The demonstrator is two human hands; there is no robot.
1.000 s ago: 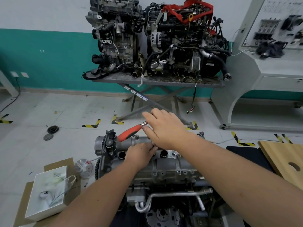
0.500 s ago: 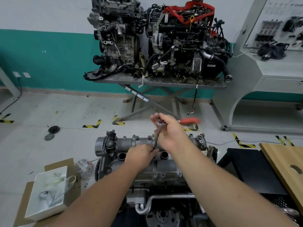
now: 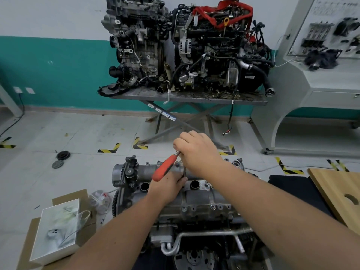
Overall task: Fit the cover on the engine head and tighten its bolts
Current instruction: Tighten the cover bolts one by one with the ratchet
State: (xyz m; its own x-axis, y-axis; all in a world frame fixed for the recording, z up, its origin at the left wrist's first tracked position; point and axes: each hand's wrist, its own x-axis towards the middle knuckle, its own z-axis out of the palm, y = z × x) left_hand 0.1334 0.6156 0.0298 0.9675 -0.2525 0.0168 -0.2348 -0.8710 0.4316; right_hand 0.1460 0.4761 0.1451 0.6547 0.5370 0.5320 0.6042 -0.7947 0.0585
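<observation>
The engine head [image 3: 175, 193] stood low in the middle of the room, with the grey cover [image 3: 196, 201] seated on top of it and several bolts [image 3: 213, 207] showing along its near edge. The person's right hand [image 3: 196, 152] was curled over the head end of a ratchet [image 3: 165, 168], whose red handle pointed down and to the left above the cover. A thin dark extension [image 3: 184, 171] ran straight down from under that hand to the cover's upper face. The left hand [image 3: 167, 187] lay on the cover at the foot of the extension, fingers bent close around it; it appeared to pinch the shaft, though the contact was partly hidden. Both forearms were bare. On the floor to the left sat a white box [image 3: 56, 230] on flattened cardboard [image 3: 27, 246]. Behind, two other engines [image 3: 185, 45] rested on a metal table [image 3: 187, 96] against the teal and white wall. A wooden board [image 3: 339, 191] lay at the right.
</observation>
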